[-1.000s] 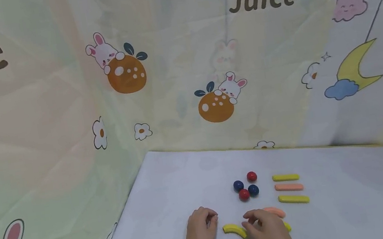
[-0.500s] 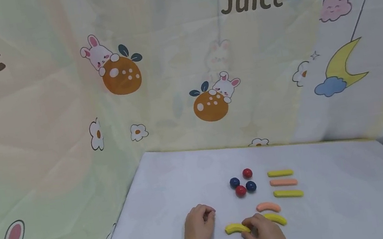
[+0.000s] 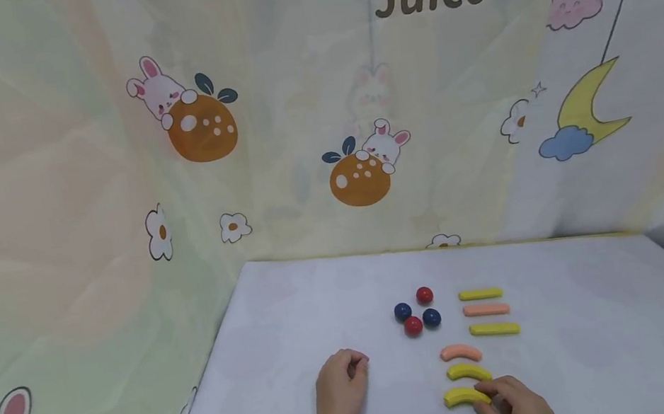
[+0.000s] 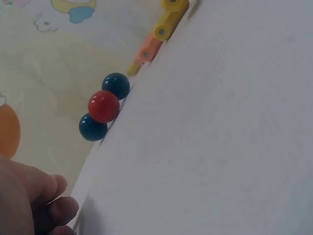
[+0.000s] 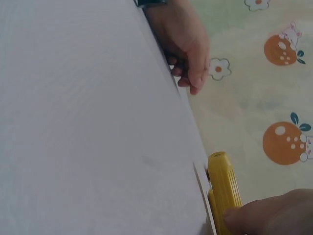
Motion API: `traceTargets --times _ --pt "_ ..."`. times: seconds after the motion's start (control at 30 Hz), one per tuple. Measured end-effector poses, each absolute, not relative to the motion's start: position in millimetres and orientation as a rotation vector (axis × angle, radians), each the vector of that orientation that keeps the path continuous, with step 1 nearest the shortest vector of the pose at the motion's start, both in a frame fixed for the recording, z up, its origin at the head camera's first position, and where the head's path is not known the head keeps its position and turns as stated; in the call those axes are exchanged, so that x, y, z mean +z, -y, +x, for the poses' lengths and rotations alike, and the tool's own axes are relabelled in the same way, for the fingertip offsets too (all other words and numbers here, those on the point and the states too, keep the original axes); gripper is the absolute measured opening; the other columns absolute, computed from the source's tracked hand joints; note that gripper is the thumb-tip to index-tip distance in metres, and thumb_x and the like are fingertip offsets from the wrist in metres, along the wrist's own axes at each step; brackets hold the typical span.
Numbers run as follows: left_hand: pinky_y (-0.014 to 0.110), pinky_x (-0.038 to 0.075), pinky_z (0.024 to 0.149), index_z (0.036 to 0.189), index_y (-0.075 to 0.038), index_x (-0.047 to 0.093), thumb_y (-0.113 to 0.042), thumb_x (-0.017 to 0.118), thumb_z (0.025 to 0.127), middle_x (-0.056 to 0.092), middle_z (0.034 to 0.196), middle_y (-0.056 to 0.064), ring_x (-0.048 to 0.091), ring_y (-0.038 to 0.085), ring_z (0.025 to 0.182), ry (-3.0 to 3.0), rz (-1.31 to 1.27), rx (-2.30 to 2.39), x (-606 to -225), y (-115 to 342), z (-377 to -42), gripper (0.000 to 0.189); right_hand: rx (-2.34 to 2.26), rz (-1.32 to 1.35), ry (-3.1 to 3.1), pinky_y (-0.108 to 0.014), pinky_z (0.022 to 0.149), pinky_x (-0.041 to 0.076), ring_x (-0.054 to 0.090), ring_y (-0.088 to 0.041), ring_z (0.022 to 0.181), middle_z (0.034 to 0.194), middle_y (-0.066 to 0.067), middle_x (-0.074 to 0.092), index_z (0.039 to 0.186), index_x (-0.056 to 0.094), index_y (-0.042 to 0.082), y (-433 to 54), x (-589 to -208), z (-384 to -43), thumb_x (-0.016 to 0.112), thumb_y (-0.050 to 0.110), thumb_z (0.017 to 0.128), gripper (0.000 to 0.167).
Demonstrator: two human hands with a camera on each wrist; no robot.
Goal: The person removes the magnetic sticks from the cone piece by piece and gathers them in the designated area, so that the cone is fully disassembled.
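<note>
My right hand [image 3: 515, 405] pinches the right end of a curved yellow stick [image 3: 460, 397] between thumb and fingers, close over the table. In the right wrist view that yellow stick [image 5: 223, 178] points away from the thumb [image 5: 249, 218]. Just behind it lies a second curved yellow stick [image 3: 468, 372], then a curved pink stick [image 3: 460, 352], the three stacked one behind another. My left hand [image 3: 342, 388] rests on the table to the left, fingers loosely curled with nothing in them. Its fingertips [image 4: 63, 209] show at the lower left of the left wrist view.
Farther back stand two red balls [image 3: 413, 326] and two dark blue balls [image 3: 432, 318] in a cluster. Right of them lie two straight yellow sticks [image 3: 495, 329] with a straight pink stick [image 3: 486, 310] between. A printed cloth [image 3: 275, 172] hangs behind the white table [image 3: 582, 327].
My right hand has taken hold of the front curved yellow stick and moved it right, in front of the other curved sticks. The left hand has stayed in place.
</note>
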State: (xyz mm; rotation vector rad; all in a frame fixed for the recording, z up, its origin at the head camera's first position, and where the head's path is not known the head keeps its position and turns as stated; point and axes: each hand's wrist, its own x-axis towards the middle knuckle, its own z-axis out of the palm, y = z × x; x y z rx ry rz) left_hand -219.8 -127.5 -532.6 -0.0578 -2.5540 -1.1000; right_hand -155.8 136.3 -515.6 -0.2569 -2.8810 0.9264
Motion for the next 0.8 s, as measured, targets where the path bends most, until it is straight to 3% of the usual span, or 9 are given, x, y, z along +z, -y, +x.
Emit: traceTargets --times 0.37,0.57,0.8 --pt "0.021 0.036 0.059 0.081 -0.026 0.069 -0.016 0.069 0.087 0.048 0.066 -0.017 0.043 0.002 0.062 2.557 -0.045 -1.098 -531.4 137.8 -211.6 0.011 0.909 -0.270 2.840 -0.023 0.049 0.032 0.041 -0.009 0.057 0.082 0.004 0.058 0.097 0.074 0.011 -135.8 -521.6 -147.9 0.080 0.015 0.078 0.020" --pt "0.022 0.036 0.058 0.081 -0.025 0.069 -0.015 0.070 0.086 0.049 0.066 -0.017 0.043 0.002 0.063 2.578 -0.042 -1.125 -527.7 139.9 -208.2 0.012 0.915 -0.358 2.813 -0.024 0.050 0.033 0.042 -0.013 0.061 0.092 -0.003 0.058 0.102 0.072 0.008 -131.9 -518.1 -145.4 0.077 0.018 0.080 0.025" --pt "0.021 0.039 0.061 0.085 -0.021 0.069 -0.015 0.069 0.088 0.053 0.072 -0.016 0.046 0.003 0.067 2.615 -0.043 -1.160 -524.8 148.4 -206.2 0.006 0.873 -0.363 2.702 -0.024 0.052 0.032 0.042 -0.014 0.063 0.092 -0.002 0.058 0.096 0.072 0.013 -130.5 -503.7 -148.0 0.074 0.016 0.083 0.014"
